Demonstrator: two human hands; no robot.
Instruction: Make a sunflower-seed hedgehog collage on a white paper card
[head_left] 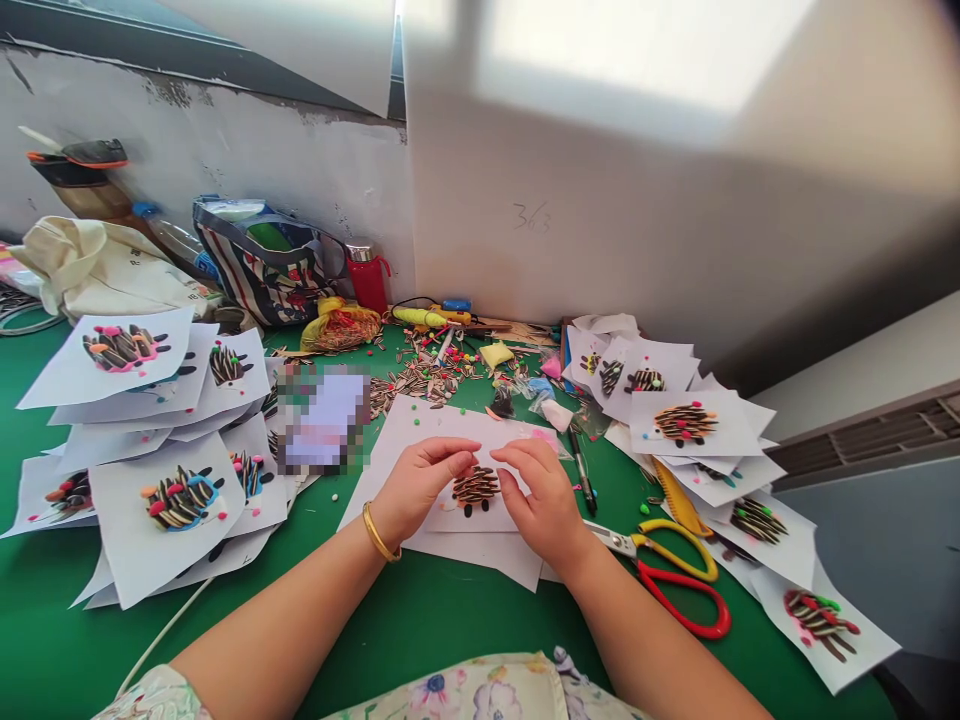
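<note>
A white card (495,522) lies on larger white sheets in front of me. On it is a hedgehog figure (475,487) made of striped sunflower seeds, with black feet. My left hand (426,490), with a gold bangle at the wrist, is over the card's left side. Its thumb and fingertips are pressed together, and whatever is between them is too small to make out. At the figure's right side my right hand (541,498) is curved, thumb and fingers apart, with nothing visible in them.
Stacked hedgehog cards stand at left (169,500) and right (682,424). Scissors (675,570) and a black pen (581,470) lie right of the sheets. Loose sunflower seeds (416,380), coloured clay (495,354) and a blurred phone (326,420) are farther back. A red bottle (367,278) stands by the wall.
</note>
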